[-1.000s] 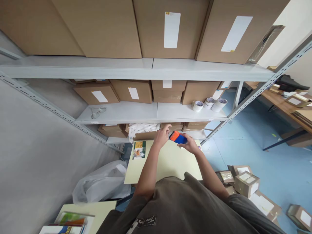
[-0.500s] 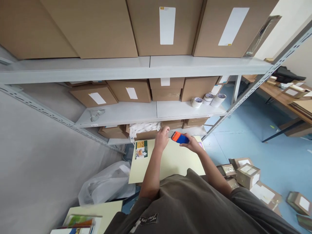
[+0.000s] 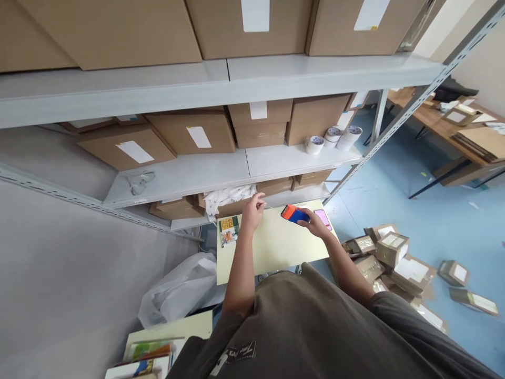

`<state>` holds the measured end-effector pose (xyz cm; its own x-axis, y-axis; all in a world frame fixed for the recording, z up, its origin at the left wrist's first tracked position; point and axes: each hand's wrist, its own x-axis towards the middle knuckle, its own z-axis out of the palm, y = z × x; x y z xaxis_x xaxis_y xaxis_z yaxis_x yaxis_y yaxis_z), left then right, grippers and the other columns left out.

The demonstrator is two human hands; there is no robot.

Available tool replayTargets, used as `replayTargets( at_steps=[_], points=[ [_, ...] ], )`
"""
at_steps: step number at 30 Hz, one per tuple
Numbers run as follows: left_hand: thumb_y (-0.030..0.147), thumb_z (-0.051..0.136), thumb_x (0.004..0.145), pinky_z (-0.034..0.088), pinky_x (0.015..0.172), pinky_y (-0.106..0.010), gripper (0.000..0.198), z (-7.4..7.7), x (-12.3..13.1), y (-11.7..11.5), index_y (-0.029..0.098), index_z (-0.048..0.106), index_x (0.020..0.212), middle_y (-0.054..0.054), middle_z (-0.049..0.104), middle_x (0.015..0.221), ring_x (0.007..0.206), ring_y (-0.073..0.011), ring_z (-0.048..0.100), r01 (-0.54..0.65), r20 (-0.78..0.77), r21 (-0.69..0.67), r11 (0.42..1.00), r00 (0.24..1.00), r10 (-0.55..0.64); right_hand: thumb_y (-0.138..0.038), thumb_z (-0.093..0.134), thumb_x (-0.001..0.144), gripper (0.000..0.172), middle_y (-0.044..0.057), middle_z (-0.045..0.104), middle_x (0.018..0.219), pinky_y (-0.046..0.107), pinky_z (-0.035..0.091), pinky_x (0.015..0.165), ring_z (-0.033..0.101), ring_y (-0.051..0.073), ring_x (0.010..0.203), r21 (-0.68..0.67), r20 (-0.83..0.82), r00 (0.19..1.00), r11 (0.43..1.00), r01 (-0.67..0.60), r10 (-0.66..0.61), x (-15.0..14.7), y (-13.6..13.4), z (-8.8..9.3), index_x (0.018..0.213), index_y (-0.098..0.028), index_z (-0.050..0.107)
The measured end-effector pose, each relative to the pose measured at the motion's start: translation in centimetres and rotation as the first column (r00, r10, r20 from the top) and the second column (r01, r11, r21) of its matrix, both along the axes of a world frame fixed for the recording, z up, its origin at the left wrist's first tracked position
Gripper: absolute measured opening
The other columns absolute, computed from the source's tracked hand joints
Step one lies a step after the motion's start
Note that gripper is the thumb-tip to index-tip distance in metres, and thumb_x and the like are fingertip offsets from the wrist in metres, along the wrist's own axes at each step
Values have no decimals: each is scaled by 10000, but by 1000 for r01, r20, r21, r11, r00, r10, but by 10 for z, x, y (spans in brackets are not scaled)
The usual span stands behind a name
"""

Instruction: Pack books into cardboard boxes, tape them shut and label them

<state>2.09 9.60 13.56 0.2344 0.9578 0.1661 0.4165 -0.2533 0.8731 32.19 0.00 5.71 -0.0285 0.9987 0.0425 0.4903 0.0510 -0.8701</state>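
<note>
My right hand [image 3: 314, 223] grips a blue-and-orange handheld block [image 3: 295, 214], its orange end with a dark edge pointing left; its exact kind I cannot make out. To its left, apart from the block, my left hand [image 3: 253, 211] hovers over the pale yellow table [image 3: 276, 245] with its fingers loosely curled and a little apart. Nothing shows between them. A phone with a pink screen [image 3: 322, 219] lies on the table beside my right hand. On the table's left side, a printed green-and-yellow leaflet [image 3: 229, 231] lies near my left forearm.
A grey metal rack [image 3: 189, 171] stands in front, carrying cardboard boxes [image 3: 260, 134], tape rolls [image 3: 314, 145] and clear glasses [image 3: 141, 182]. White cloths [image 3: 229, 199] fill a lower box. Taped parcels [image 3: 392, 248] lie on the floor at right; a plastic bag [image 3: 173, 292] sits left.
My left hand has drawn away from the block's orange end, its fingers loosening. My right hand has moved slightly right with the block, and the phone shows more fully. The view has shifted.
</note>
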Motion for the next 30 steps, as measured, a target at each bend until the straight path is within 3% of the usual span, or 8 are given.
replayTargets(
  at_steps=[6, 11, 16, 19, 21, 23, 25, 30],
  points=[
    [197, 695, 910, 567, 943, -325, 310, -93, 12, 13, 246, 761, 1208, -40, 836, 1034, 918, -204, 759, 46, -41, -197, 979, 998, -55, -209, 705, 849, 586, 107, 752, 1350, 475, 571, 996, 733, 327, 1157, -75, 260, 943, 969, 235, -208, -6, -35, -57, 1424, -276, 619],
    [127, 680, 891, 585, 942, -306, 266, -162, 45, 9, 217, 805, 1108, -60, 836, 1061, 920, -185, 764, 106, -48, -355, 929, 990, -131, -292, 803, 846, 681, 141, 784, 1232, 443, 570, 919, 748, 343, 1050, -267, 410, 846, 842, 469, -341, -11, -56, -104, 1476, -223, 554],
    [90, 649, 901, 585, 992, -318, 270, -217, 76, -9, 206, 814, 1080, -68, 833, 1118, 1002, -191, 772, 32, -128, -461, 887, 987, -102, -345, 776, 899, 526, 160, 779, 1153, 444, 535, 965, 721, 345, 1107, -423, 476, 824, 742, 521, -307, 4, -60, -149, 1374, -174, 629],
    [84, 639, 922, 569, 1036, -315, 340, -246, 91, -21, 199, 796, 1200, -82, 821, 1199, 1111, -199, 766, 31, -153, -533, 845, 979, -133, -331, 735, 923, 487, 154, 780, 1134, 440, 534, 951, 731, 333, 1075, -466, 532, 814, 723, 510, -232, 20, -61, -177, 1378, -182, 643],
    [115, 702, 910, 564, 1055, -318, 453, -263, 99, -29, 204, 741, 1352, -107, 755, 1381, 1179, -219, 752, 15, -175, -585, 811, 974, -145, -348, 721, 931, 490, 153, 786, 1101, 423, 532, 928, 734, 324, 1049, -464, 524, 821, 733, 498, -225, 31, -63, -196, 1387, -185, 645],
    [164, 788, 873, 567, 1061, -332, 655, -275, 103, -37, 221, 639, 1509, -144, 576, 1614, 1197, -251, 751, -54, -224, -610, 790, 969, -107, -387, 711, 938, 489, 156, 787, 1075, 412, 525, 920, 730, 323, 1052, -441, 499, 833, 757, 483, -241, 39, -66, -212, 1381, -186, 655],
    [187, 814, 865, 566, 1070, -344, 797, -282, 105, -47, 234, 533, 1609, -164, 430, 1719, 1163, -257, 763, -118, -258, -606, 787, 965, -54, -421, 689, 949, 495, 179, 783, 1083, 420, 515, 939, 720, 335, 1087, -417, 477, 840, 774, 476, -260, 44, -68, -224, 1375, -171, 659],
    [124, 684, 920, 551, 1097, -335, 711, -275, 100, -75, 209, 523, 1607, -127, 592, 1600, 1081, -205, 766, -128, -264, -558, 820, 964, -30, -352, 691, 903, 547, 258, 757, 1169, 467, 484, 1003, 697, 380, 1176, -493, 493, 841, 726, 480, -222, 44, -65, -226, 1388, -107, 631]
  ],
)
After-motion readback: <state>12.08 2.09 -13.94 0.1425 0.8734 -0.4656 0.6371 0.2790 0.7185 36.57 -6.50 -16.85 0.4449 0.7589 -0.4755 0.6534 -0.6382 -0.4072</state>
